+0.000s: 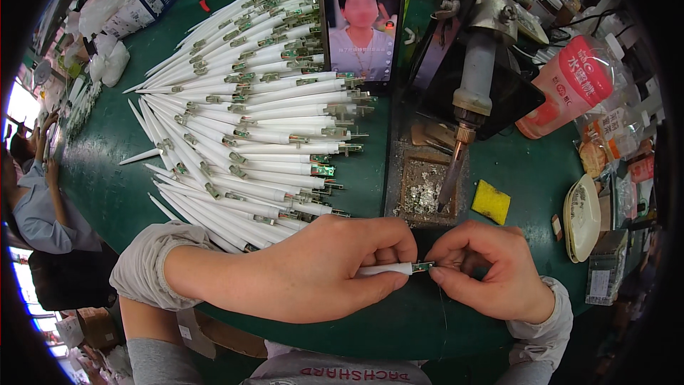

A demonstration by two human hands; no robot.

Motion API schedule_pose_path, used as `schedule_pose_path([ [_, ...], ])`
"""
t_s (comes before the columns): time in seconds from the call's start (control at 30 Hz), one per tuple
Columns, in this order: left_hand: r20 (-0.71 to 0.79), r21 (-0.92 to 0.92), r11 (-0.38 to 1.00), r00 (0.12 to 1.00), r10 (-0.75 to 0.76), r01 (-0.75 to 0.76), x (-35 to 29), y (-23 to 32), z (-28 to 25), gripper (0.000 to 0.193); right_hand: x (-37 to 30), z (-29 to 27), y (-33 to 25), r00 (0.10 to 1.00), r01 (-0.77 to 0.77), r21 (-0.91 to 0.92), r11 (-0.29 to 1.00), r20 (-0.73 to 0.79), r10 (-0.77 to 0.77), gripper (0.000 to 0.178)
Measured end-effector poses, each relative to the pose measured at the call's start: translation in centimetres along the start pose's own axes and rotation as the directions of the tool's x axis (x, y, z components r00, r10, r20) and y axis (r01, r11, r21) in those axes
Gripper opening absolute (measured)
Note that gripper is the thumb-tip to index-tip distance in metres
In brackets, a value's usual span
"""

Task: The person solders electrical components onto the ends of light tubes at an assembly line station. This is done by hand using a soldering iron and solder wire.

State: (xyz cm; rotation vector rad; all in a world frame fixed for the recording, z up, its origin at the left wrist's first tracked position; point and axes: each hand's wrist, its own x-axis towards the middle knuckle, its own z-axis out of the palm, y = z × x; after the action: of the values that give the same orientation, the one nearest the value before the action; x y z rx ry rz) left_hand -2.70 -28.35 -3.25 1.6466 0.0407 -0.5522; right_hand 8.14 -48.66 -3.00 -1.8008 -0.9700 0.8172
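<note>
Green table (107, 135). Fanned heap of white sticks (263, 128), 10–11 o'clock from the hands. Left hand (313, 267) grasps the held stick (388, 269); right hand (491, 271) at its tip, grip cannot be told. Stick over table's 6 o'clock side, long axis 9-to-3, green board end (422, 267) toward 3.

Your counter (107, 171) is moderately lit; windows (23, 103) past its L edge blow out to white w/ bluish fringing. Phone screen (360, 50) glows nr the far edge. Your fingers (374, 285) look sharp; fisheye bends outer bits, rim's black.
</note>
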Motion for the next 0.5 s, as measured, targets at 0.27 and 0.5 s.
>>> schedule_pose_path([
  [0.27, -0.017, -0.114, 0.993, 0.999, -0.036, 0.034, 0.34, -0.33, 0.37, 0.016, 0.18, 0.19, 0.88, 1.0, 0.016, 0.033, 0.999, -0.008, -0.016, 0.015],
  [0.5, -0.014, 0.004, 1.0, 1.0, 0.004, -0.004, 0.28, 0.15, 0.56, 0.015, 0.41, -0.01, 1.16, 0.997, 0.045, 0.036, 0.998, 0.06, -0.047, 0.017],
])
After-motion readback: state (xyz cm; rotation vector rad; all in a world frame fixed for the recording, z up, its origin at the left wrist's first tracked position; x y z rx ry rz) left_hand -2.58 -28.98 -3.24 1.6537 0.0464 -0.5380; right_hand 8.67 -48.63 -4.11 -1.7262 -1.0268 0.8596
